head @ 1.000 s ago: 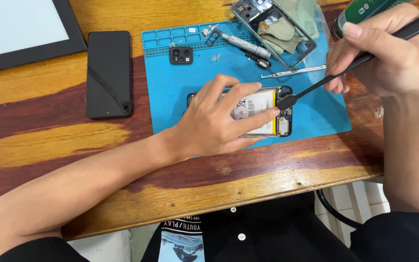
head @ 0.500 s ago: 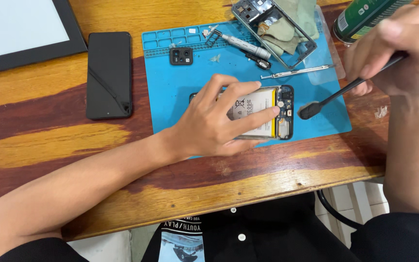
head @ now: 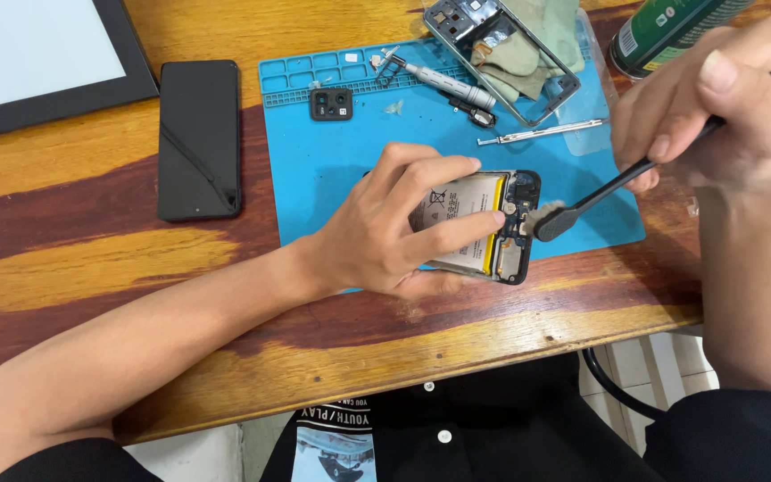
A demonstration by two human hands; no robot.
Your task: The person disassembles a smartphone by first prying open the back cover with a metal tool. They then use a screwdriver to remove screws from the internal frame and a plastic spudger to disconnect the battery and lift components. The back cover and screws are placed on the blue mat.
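Observation:
My left hand grips an opened phone body, its pale battery and dark circuit board facing up, on the blue work mat. My right hand holds a black brush by its long handle. The brush's light bristle tip touches the board at the phone's right end.
A black phone screen with a crack lies left of the mat. At the mat's far edge are a small camera module, a grey screwdriver, tweezers and a phone frame on a cloth. A green can and a framed white panel sit at the back.
The brush left the phone's right end, swung out to the right, and is now back with its tip on the board. The left hand kept its hold on the phone.

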